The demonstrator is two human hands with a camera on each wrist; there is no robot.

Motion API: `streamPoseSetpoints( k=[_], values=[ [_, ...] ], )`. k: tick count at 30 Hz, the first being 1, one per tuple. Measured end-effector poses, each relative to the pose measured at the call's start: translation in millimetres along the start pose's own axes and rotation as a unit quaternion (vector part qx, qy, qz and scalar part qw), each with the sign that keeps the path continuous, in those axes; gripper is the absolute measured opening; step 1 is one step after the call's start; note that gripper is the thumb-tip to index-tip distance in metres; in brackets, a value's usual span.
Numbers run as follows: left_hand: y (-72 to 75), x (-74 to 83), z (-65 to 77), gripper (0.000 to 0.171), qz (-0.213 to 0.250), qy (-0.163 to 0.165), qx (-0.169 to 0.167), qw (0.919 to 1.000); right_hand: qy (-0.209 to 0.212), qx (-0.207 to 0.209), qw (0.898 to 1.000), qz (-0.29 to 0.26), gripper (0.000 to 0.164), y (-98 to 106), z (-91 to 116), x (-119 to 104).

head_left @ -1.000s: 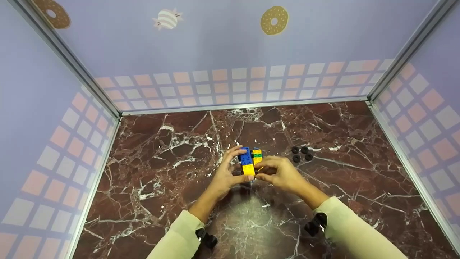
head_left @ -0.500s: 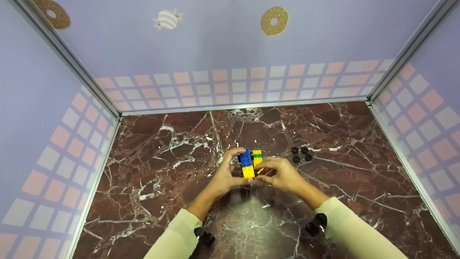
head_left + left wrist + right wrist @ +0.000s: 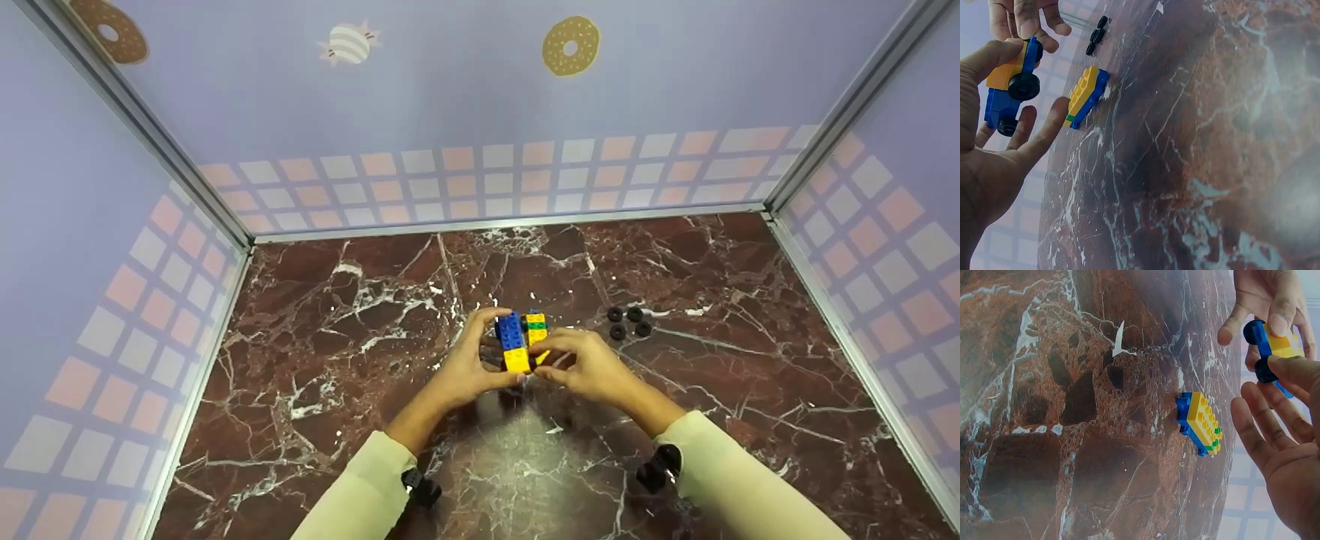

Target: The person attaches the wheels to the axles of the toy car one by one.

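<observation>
A toy car of blue and yellow building bricks [image 3: 513, 334] with black wheels is held off the table between both hands. My left hand [image 3: 465, 373] grips its body, thumb on the near yellow end and fingers at the far blue end. My right hand [image 3: 589, 367] pinches the near right side at a black wheel [image 3: 1266, 369], seen in the right wrist view. Beyond the right fingers, a second brick piece [image 3: 1199, 419], yellow and green on a blue base, sits on the table. In the left wrist view another black wheel [image 3: 1024, 86] shows on the held car.
Several black wheels [image 3: 628, 323] lie grouped on the marbled table [image 3: 360, 322], right of the hands. Purple panels [image 3: 480, 90] with a checked border enclose the back and both sides.
The held toy car has tilted slightly, its near end shifting left, and my left hand has moved a little left with it. My right hand stays nearly in place at the wheel.
</observation>
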State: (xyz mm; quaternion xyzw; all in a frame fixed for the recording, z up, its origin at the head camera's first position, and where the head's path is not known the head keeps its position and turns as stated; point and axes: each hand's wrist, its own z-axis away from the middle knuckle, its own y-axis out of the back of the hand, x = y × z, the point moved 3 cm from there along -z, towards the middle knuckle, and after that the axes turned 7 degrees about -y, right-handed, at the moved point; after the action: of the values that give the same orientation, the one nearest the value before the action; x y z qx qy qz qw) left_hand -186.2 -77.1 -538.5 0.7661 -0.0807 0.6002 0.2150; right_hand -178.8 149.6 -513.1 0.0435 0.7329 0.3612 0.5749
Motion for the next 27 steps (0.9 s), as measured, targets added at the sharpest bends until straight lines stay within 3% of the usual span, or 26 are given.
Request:
streamPoseSetpoints(
  k=[7, 15, 21, 27],
  values=[
    [9.6, -6.4, -0.3, 0.098, -0.070, -0.026, 0.006, 0.9972, -0.005, -0.001, 1.000, 0.005, 0.036, 2, 2, 4],
    [23.6, -16.7, -1.3, 0.082, -0.177, -0.060, 0.011, 0.9824, -0.017, 0.005, 1.000, 0.010, 0.037, 8, 6, 14],
    [31.7, -20.0, -3.8, 0.066, -0.212, -0.046, 0.014, 0.9762, -0.031, 0.002, 0.999, 0.006, 0.039, 14, 8, 18],
    [37.9, -24.3, -6.6, 0.067, -0.235, -0.038, -0.012, 0.9711, -0.058, 0.003, 0.998, 0.011, 0.039, 19, 12, 25]
  ],
)
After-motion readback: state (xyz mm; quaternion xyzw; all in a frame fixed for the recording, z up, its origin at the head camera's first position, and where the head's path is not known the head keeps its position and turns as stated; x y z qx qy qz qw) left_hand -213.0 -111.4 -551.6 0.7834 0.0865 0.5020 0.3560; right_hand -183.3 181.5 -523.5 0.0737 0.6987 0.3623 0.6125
